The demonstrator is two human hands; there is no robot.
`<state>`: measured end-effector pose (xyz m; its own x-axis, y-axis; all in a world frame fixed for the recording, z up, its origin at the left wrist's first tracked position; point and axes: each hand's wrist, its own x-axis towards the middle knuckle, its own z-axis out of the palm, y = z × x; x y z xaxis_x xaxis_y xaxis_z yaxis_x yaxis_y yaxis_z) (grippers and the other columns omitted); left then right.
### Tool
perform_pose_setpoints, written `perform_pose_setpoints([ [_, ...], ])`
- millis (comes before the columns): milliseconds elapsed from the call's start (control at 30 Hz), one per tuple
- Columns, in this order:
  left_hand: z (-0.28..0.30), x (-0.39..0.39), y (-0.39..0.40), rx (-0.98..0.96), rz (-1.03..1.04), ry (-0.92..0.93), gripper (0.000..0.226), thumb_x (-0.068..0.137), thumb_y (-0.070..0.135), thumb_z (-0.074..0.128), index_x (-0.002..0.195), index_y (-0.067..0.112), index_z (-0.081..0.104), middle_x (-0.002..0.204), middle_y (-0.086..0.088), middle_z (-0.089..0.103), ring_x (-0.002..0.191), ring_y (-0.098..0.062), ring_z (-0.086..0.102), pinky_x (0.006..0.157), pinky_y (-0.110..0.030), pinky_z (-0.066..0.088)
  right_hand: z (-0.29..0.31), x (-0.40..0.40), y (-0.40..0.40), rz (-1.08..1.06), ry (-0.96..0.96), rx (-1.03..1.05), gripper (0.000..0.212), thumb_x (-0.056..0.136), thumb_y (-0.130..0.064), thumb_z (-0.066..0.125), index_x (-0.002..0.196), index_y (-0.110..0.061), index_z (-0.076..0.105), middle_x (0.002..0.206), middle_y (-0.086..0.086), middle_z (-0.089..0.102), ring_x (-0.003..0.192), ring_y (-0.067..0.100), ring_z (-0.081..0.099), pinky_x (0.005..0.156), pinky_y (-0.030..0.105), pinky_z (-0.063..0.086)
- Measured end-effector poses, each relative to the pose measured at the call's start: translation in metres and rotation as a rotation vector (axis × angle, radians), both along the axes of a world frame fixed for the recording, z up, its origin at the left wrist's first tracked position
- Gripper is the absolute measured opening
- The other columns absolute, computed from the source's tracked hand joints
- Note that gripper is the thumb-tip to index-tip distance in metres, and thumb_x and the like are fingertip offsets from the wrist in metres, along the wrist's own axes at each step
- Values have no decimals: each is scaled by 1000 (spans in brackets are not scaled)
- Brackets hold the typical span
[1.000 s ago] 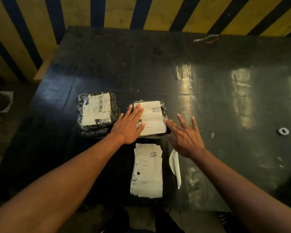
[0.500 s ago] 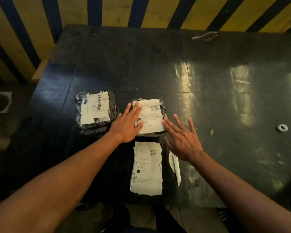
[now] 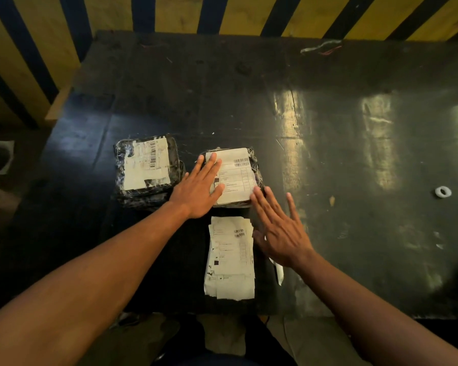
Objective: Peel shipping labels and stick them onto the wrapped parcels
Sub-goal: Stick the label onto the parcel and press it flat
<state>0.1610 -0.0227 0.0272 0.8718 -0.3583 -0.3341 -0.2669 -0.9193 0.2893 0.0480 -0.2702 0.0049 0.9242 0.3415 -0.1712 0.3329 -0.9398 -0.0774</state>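
Since a moment ago our right hand (image 3: 280,231) has slid nearer the parcel (image 3: 255,165), fingers straight, fingertips at its corner, our left hand (image 3: 198,191) flat on its label (image 3: 237,178), grip apart, label stack (image 3: 230,260) just below, second parcel (image 3: 147,167) left, dark surface (image 3: 354,154).

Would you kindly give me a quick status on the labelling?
Left hand flat on white label of black wrapped parcel. Right hand open at its near corner. White label stack nearby, nothing blocking.
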Motion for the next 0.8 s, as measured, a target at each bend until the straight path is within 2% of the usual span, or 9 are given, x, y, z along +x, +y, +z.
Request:
perform_pose_setpoints([
  [133, 3, -1, -4, 24, 3, -22, 69, 109, 51, 25, 163, 26, -11, 169, 7, -24, 157, -19, -22, 130, -53, 6, 9, 18, 6, 0, -29, 109, 75, 106, -45, 32, 164, -18, -8, 172, 0, -16, 158, 17, -17, 128, 53, -7],
  [300, -1, -40, -24, 92, -160, -284, 67, 109, 46, 17, 163, 20, -12, 170, -2, -25, 157, -22, -23, 129, -53, -3, 9, 43, 13, -13, 45, 106, 65, 107, -43, 10, 162, -19, -15, 170, -1, -21, 157, 16, -20, 128, 54, -2],
  [433, -20, -84, -37, 156, -209, -298, 83, 104, 56, 25, 163, 14, -15, 169, -7, -29, 157, -21, -26, 129, -52, -2, 6, 41, 12, 0, 24, 92, 66, 108, -37, 17, 162, -19, -15, 170, -2, -21, 157, 15, -20, 128, 56, -3],
  [600, -23, -104, -3, 191, -174, -282, 93, 98, 48, 42, 162, 15, -17, 169, -6, -29, 157, -20, -23, 129, -52, 1, 4, 37, 12, 1, 41, 78, 71, 107, -38, 24, 161, -21, -19, 169, -4, -26, 156, 15, -24, 127, 57, -5],
  [700, -14, -106, 1, 154, -155, -246, 92, 96, 47, 44, 164, 16, -8, 173, -5, -17, 159, -21, -17, 130, -51, -1, 7, 35, 15, -12, 61, 65, 75, 106, -39, 27, 161, -20, -20, 169, -2, -27, 155, 16, -26, 127, 57, -7],
  [800, 4, -89, -20, 95, -124, -271, 84, 97, 48, 45, 165, 14, 10, 173, -6, 10, 161, -23, 2, 131, -48, 1, 7, 38, 19, -31, 76, 62, 76, 106, -43, 29, 161, -19, -18, 169, -1, -26, 156, 17, -25, 127, 57, -6],
])
